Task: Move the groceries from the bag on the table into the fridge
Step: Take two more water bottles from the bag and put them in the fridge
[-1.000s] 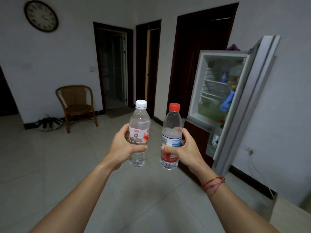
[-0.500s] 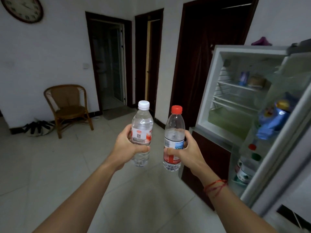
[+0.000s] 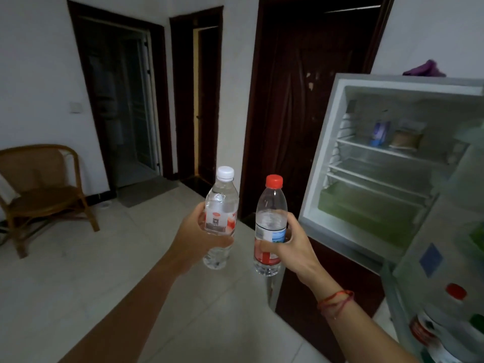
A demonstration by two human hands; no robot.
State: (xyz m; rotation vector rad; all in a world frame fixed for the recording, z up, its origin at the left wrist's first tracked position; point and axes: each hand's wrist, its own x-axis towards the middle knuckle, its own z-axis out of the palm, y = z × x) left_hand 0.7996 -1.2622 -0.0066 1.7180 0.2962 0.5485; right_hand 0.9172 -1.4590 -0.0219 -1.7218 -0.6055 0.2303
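Observation:
My left hand [image 3: 195,238] grips a clear water bottle with a white cap [image 3: 221,203], held upright. Beside it, my right hand [image 3: 293,246] grips a second upright water bottle with a red cap [image 3: 271,205]. Both bottles are in front of me, just left of the open fridge [image 3: 322,158]. The fridge's upper compartment stands open with wire shelves, a blue carton [image 3: 379,132] and a small packet [image 3: 406,138] on the top shelf. The fridge door [image 3: 445,258] is swung open at the right edge, with bottles in its lower rack [image 3: 440,323]. The bag and table are out of view.
A wicker chair [image 3: 39,189] stands at the left wall. Three dark doorways line the far wall, the nearest dark door [image 3: 301,100] right behind the fridge. A purple cloth [image 3: 424,69] lies on the fridge top. Pale tiled floor stretches in front.
I have walked closer to the fridge; it now fills the right side and the door rack is beside me. The wall clock has left the view. Both hands still hold their bottles.

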